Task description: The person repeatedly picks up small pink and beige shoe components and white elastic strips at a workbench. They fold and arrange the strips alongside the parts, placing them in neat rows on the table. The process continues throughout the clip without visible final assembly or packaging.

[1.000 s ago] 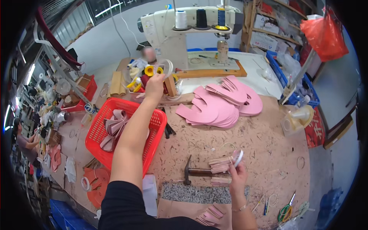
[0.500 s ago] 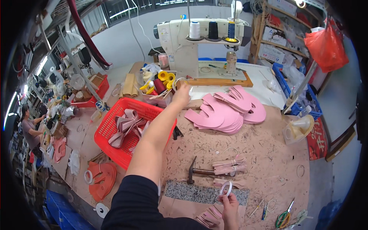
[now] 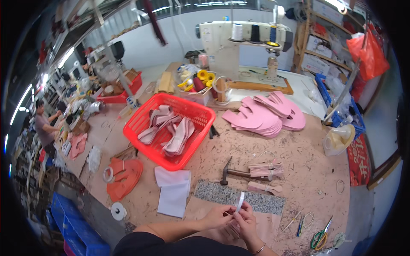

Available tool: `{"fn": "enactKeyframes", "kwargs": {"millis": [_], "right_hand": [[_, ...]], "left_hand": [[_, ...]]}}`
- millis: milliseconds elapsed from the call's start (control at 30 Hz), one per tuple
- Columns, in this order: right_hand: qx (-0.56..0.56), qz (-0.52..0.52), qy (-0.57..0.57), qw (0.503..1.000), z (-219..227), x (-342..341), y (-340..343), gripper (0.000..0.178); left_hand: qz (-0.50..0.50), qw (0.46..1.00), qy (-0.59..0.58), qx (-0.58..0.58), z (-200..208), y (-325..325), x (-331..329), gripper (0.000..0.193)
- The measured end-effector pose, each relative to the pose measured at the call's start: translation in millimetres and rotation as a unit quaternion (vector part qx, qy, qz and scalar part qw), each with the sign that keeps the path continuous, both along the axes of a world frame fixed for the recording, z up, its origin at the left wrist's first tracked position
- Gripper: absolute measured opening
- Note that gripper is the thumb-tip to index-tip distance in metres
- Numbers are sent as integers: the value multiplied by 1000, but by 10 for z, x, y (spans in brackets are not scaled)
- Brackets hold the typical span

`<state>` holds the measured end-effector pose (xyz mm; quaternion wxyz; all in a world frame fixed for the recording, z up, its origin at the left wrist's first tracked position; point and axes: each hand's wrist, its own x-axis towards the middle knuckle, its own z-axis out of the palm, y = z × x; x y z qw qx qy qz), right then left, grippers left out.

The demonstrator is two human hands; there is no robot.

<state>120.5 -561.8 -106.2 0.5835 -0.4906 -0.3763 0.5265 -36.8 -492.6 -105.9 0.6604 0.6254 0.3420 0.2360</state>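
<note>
Both hands meet low in the middle of the head view. My right hand (image 3: 247,222) is closed on a narrow roll of white tape (image 3: 241,199), which stands up edge-on from the fingers. Close against it, my left hand (image 3: 218,216) is pinched at the roll's lower edge; whatever its fingertips hold is too small to name. Under the hands, pink strips (image 3: 228,231) lie partly hidden. Just beyond is a speckled stone slab (image 3: 239,197). A hammer (image 3: 243,173) lies behind the slab, beside tied bundles of pink strips (image 3: 265,170).
A red basket (image 3: 194,152) with pink pieces stands left of centre, near folded white sheets (image 3: 173,194). Pink cut pieces (image 3: 256,117) are stacked before a sewing machine (image 3: 220,51). Scissors (image 3: 320,239) lie at right. Another person (image 3: 45,126) works far left.
My left arm has drawn back from the cluttered box by the sewing machine, and that hand now meets my right. The view has shifted, uncovering the basket and the white sheets.
</note>
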Motion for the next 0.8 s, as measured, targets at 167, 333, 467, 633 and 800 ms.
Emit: {"fn": "enactKeyframes", "kwargs": {"millis": [167,333,467,633,800], "right_hand": [[105,-36,-50,993,170,-129,-290,37],[256,-36,-144,955,-544,-2,-808,40],[223,44,-80,971,-685,-312,-1155,38],[345,7,-357,868,-568,-642,-1384,37],[436,-15,-460,774,-600,-860,-1464,37]], "left_hand": [[89,930,-259,-243,31,-333,-123,14],[19,819,-489,-299,-261,-910,-262,22],[-96,813,-443,-365,-479,-1189,-469,48],[4,901,-353,-253,-649,-1659,-677,50],[43,963,-247,-103,-751,-1960,-994,43]]}}
